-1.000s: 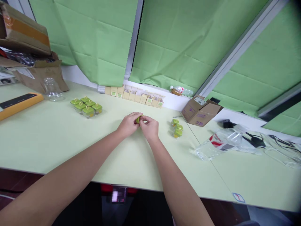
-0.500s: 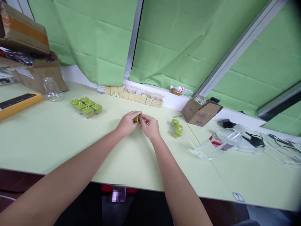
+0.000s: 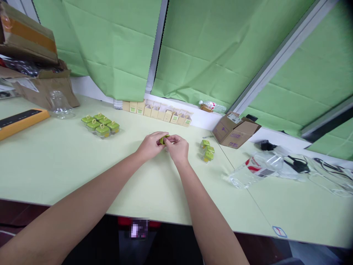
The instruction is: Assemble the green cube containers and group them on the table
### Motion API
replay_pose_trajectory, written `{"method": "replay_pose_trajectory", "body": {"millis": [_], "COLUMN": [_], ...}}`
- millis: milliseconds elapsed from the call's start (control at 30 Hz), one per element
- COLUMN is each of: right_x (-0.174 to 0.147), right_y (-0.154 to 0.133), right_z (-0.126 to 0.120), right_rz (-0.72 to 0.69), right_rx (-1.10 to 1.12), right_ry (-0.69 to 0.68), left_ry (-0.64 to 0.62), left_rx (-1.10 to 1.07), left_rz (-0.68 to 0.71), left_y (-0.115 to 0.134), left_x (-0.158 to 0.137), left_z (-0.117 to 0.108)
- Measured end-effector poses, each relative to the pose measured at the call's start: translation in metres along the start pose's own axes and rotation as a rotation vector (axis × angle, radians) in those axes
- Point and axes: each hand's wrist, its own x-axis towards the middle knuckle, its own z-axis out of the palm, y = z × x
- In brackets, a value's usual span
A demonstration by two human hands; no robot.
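Above the middle of the table, my left hand (image 3: 150, 147) and my right hand (image 3: 178, 150) meet around a small green lid (image 3: 163, 139). The fingers of both hands are closed on it, and the lid is tilted so that its hollow underside seems to show. Something clear shows faintly below the fingers; I cannot make out what. To the left stands a group of small clear containers with green handled lids (image 3: 102, 129). On the right, nearer my right hand, are 3 more green-lidded containers (image 3: 209, 156).
A row of small cardboard boxes (image 3: 158, 111) lines the wall. An opened carton (image 3: 231, 132) and a large plastic bottle (image 3: 255, 167) lie to the right, with cables (image 3: 300, 163) beyond. A clear bottle-shaped piece (image 3: 61, 106) and an orange-edged power strip (image 3: 23, 123) are at left.
The green lid has turned between my fingers, showing more of its inside. My right hand has shifted slightly right, and the other containers stay in place.
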Motion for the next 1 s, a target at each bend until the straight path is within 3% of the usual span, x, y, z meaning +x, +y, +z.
{"method": "replay_pose_trajectory", "body": {"millis": [100,233,367,433,600,1000], "right_x": [0.004,0.009,0.010,0.010,0.011,0.005], "right_y": [-0.002,-0.003,-0.001,0.001,0.001,-0.004], "right_z": [-0.005,-0.011,-0.014,-0.015,-0.019,-0.014], "right_rz": [0.046,0.172,0.275,0.312,0.371,0.303], "right_rx": [0.106,0.406,0.565,0.618,0.715,0.723], "right_ry": [0.019,-0.224,-0.260,-0.275,-0.371,-0.413], "left_ry": [0.005,0.001,-0.027,-0.036,-0.040,0.003], "left_rx": [-0.058,-0.113,-0.192,-0.304,-0.664,-0.648], "left_rz": [-0.020,-0.034,-0.044,-0.106,-0.440,-0.646], "left_y": [0.005,0.010,0.010,0.008,0.001,0.001], "left_x": [0.001,0.001,-0.001,0.000,0.007,0.014], "left_z": [-0.002,-0.002,0.000,0.001,0.000,-0.009]}}
